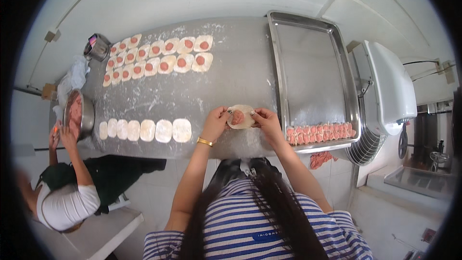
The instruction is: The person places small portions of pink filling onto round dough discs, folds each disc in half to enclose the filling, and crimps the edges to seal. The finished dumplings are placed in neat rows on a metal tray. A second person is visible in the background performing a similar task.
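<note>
Between my two hands a dumpling wrapper (248, 121) is stretched over the near edge of the steel table, with a lump of pink meat filling (237, 117) on it. My left hand (219, 121) pinches its left edge; a gold band circles that wrist. My right hand (265, 121) pinches its right edge. To the left lies a row of bare, floured wrappers (147, 130). Farther back are rows of wrappers topped with meat filling (165, 64). On the right, a metal tray (313, 86) holds filled dumplings (320, 134) packed along its near end.
At the left, a co-worker (70, 188) reaches into a steel bowl (85, 115) of pink meat. A metal container (98, 47) stands at the table's far left corner, near a white cloth (73, 74). Right of the tray is a white machine (385, 86) with a wire guard (366, 149).
</note>
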A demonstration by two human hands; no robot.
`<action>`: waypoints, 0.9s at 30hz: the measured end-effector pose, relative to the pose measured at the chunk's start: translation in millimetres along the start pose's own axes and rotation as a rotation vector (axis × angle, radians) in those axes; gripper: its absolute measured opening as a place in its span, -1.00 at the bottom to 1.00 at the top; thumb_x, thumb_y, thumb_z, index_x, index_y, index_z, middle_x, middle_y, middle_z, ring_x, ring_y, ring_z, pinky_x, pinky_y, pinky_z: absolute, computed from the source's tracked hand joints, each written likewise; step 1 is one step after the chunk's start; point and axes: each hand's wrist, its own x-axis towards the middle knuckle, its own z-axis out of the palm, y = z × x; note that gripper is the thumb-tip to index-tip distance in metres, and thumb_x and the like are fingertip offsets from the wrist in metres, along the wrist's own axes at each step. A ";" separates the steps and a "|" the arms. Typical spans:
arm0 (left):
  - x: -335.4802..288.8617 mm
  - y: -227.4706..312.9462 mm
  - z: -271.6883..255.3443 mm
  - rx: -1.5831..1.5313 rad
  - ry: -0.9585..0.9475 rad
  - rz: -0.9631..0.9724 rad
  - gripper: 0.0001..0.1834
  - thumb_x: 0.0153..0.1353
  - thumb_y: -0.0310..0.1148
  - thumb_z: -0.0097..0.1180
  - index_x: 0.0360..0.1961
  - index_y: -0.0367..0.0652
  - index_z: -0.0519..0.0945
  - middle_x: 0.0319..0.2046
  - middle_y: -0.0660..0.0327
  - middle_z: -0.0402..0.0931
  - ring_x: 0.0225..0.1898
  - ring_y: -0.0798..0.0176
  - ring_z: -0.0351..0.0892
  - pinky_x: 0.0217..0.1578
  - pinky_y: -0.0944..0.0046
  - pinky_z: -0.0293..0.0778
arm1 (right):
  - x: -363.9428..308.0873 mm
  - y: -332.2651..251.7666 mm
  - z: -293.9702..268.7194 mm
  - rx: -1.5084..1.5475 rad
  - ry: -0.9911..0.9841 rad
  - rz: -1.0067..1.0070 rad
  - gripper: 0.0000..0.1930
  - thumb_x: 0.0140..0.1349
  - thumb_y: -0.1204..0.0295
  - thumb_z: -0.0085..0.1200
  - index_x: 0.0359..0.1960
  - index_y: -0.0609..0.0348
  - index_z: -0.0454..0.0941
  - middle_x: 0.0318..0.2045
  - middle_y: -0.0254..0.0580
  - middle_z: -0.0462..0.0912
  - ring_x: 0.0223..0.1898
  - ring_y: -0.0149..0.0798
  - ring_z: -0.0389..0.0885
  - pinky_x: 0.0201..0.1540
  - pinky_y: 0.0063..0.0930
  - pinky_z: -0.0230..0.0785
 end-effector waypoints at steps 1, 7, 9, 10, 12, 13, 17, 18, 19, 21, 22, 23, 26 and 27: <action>-1.7 -18.6 3.1 0.227 0.054 0.020 -0.73 0.29 -0.43 -0.12 -0.04 -0.32 0.45 -0.18 0.17 0.53 -0.25 0.37 0.57 -0.26 0.38 0.56 | -2.7 15.4 -3.2 -0.090 0.026 0.004 -0.81 0.22 0.43 0.05 -0.25 0.33 0.54 -0.43 -0.33 0.60 -0.41 -0.47 0.56 -0.34 -0.55 0.45; -27.2 -64.6 24.3 -0.102 0.143 -0.036 -0.73 0.24 -0.51 -0.08 -0.05 -0.33 0.48 -0.13 0.11 0.52 -0.15 0.34 0.55 -0.16 0.36 0.51 | -14.3 57.6 -16.3 -0.531 0.065 -0.044 -0.80 0.14 0.53 0.04 -0.22 0.36 0.55 -0.42 -0.27 0.59 -0.40 -0.46 0.54 -0.34 -0.59 0.43; -35.1 -65.4 27.5 -0.171 0.110 0.007 -0.70 0.21 -0.54 -0.05 -0.02 -0.32 0.48 -0.10 0.10 0.52 -0.13 0.33 0.53 -0.12 0.35 0.49 | -14.3 62.1 -19.9 -0.316 0.018 0.005 -0.78 0.12 0.56 0.04 -0.19 0.36 0.54 -0.40 -0.25 0.60 -0.38 -0.44 0.55 -0.32 -0.60 0.42; -37.3 -68.9 27.4 -0.120 0.091 0.059 -0.68 0.19 -0.56 -0.03 -0.01 -0.32 0.48 -0.08 0.10 0.51 -0.12 0.33 0.52 -0.10 0.34 0.48 | -17.0 61.9 -20.4 -0.174 -0.019 0.030 -0.78 0.11 0.57 0.05 -0.19 0.36 0.54 -0.38 -0.24 0.60 -0.36 -0.43 0.56 -0.31 -0.60 0.42; -40.7 -71.6 29.9 -0.070 0.075 0.121 -0.64 0.16 -0.59 0.01 0.03 -0.30 0.46 -0.08 0.11 0.51 -0.11 0.33 0.52 -0.09 0.35 0.47 | -22.3 57.9 -21.0 0.107 -0.091 0.080 -0.77 0.09 0.59 0.06 -0.18 0.35 0.55 -0.36 -0.23 0.61 -0.34 -0.42 0.56 -0.29 -0.60 0.41; -41.6 -71.5 32.7 -0.071 0.078 0.132 -0.61 0.15 -0.60 0.03 0.05 -0.29 0.45 -0.09 0.12 0.51 -0.11 0.33 0.52 -0.11 0.36 0.48 | -25.5 55.0 -20.6 0.051 -0.121 0.036 -0.77 0.08 0.60 0.07 -0.18 0.35 0.55 -0.36 -0.23 0.61 -0.33 -0.42 0.56 -0.28 -0.60 0.41; -43.4 -74.1 41.5 -0.157 0.127 0.135 -0.66 0.13 -0.57 0.11 -0.02 -0.27 0.50 -0.17 0.19 0.52 -0.16 0.36 0.52 -0.18 0.41 0.48 | -32.2 47.5 -20.9 -0.095 -0.149 -0.052 -0.78 0.06 0.62 0.09 -0.20 0.35 0.55 -0.36 -0.24 0.61 -0.30 -0.43 0.56 -0.25 -0.59 0.40; -43.5 -72.9 42.6 -0.214 0.129 0.106 -0.70 0.14 -0.55 0.12 -0.06 -0.26 0.51 -0.19 0.21 0.52 -0.19 0.38 0.52 -0.20 0.42 0.48 | -32.4 45.7 -20.3 -0.108 -0.138 -0.052 -0.78 0.06 0.62 0.10 -0.21 0.35 0.55 -0.36 -0.25 0.61 -0.29 -0.43 0.56 -0.24 -0.59 0.40; -43.6 -71.3 43.5 -0.270 0.131 0.077 -0.74 0.14 -0.54 0.13 -0.11 -0.24 0.52 -0.22 0.23 0.52 -0.22 0.40 0.51 -0.22 0.43 0.48 | -32.0 43.1 -20.6 -0.123 -0.131 -0.044 -0.79 0.06 0.62 0.10 -0.22 0.35 0.55 -0.36 -0.25 0.61 -0.29 -0.43 0.56 -0.23 -0.59 0.39; -42.9 -70.1 43.8 -0.308 0.131 0.070 -0.82 0.16 -0.52 0.13 -0.19 -0.22 0.52 -0.26 0.27 0.51 -0.27 0.42 0.50 -0.26 0.45 0.48 | -30.9 36.6 -21.8 -0.153 -0.113 -0.031 -0.81 0.06 0.62 0.10 -0.24 0.34 0.54 -0.36 -0.25 0.62 -0.28 -0.43 0.55 -0.22 -0.59 0.38; -42.3 -70.8 42.7 -0.291 0.130 0.092 -0.85 0.16 -0.51 0.13 -0.22 -0.21 0.52 -0.27 0.28 0.51 -0.29 0.43 0.50 -0.27 0.45 0.48 | -30.1 36.0 -22.9 -0.118 -0.134 -0.048 -0.81 0.06 0.62 0.10 -0.24 0.34 0.54 -0.35 -0.24 0.61 -0.27 -0.43 0.55 -0.20 -0.59 0.38; -41.7 -71.1 42.3 -0.273 0.128 0.113 -0.89 0.17 -0.50 0.13 -0.26 -0.20 0.51 -0.28 0.30 0.51 -0.31 0.44 0.49 -0.27 0.45 0.48 | -28.7 36.1 -24.2 -0.083 -0.156 -0.066 -0.80 0.06 0.62 0.11 -0.23 0.33 0.53 -0.34 -0.24 0.61 -0.26 -0.43 0.55 -0.18 -0.58 0.39; -43.8 -66.9 46.9 -0.393 0.177 0.158 -0.91 0.18 -0.51 0.11 -0.27 -0.18 0.50 -0.28 0.31 0.51 -0.31 0.45 0.48 -0.27 0.44 0.48 | -36.8 21.8 -17.7 0.063 -0.208 -0.110 -0.78 0.07 0.61 0.12 -0.21 0.33 0.52 -0.29 -0.22 0.61 -0.23 -0.41 0.55 -0.12 -0.56 0.39; -44.9 -65.0 48.9 -0.406 0.188 0.164 -0.91 0.19 -0.52 0.09 -0.26 -0.18 0.49 -0.26 0.31 0.50 -0.29 0.44 0.48 -0.25 0.44 0.49 | -41.2 16.7 -14.9 0.120 -0.221 -0.123 -0.78 0.07 0.61 0.12 -0.20 0.33 0.52 -0.28 -0.21 0.61 -0.22 -0.41 0.55 -0.10 -0.55 0.39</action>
